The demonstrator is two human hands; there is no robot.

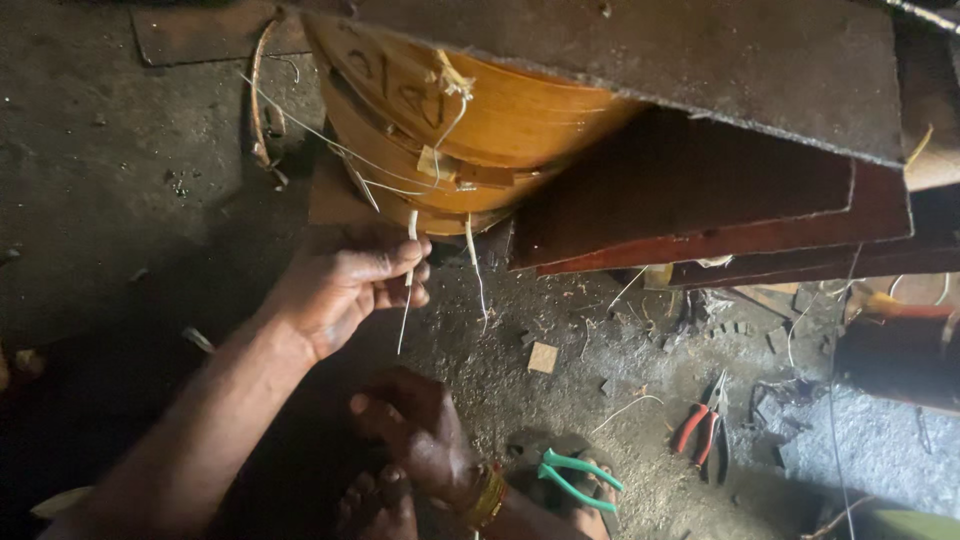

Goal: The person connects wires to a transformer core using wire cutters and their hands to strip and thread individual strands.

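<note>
My left hand [345, 285] pinches a thin pale strip [408, 285] that hangs down from a stack of curved orange-brown bamboo bands [500, 120], just below their lower edge. More pale strips and a knot stick out of the bands. My right hand [420, 425] is lower, near my bare foot [380, 505], fingers curled; whether it holds anything cannot be made out. A yellow bangle sits on that wrist.
Dark reddish boards [700, 200] lean over the bands at upper right. On the gritty ground lie red-handled pliers [700, 432], green-handled cutters [575, 480], a small wood block [543, 357] and scattered strip offcuts. A curved stick [262, 100] lies at upper left.
</note>
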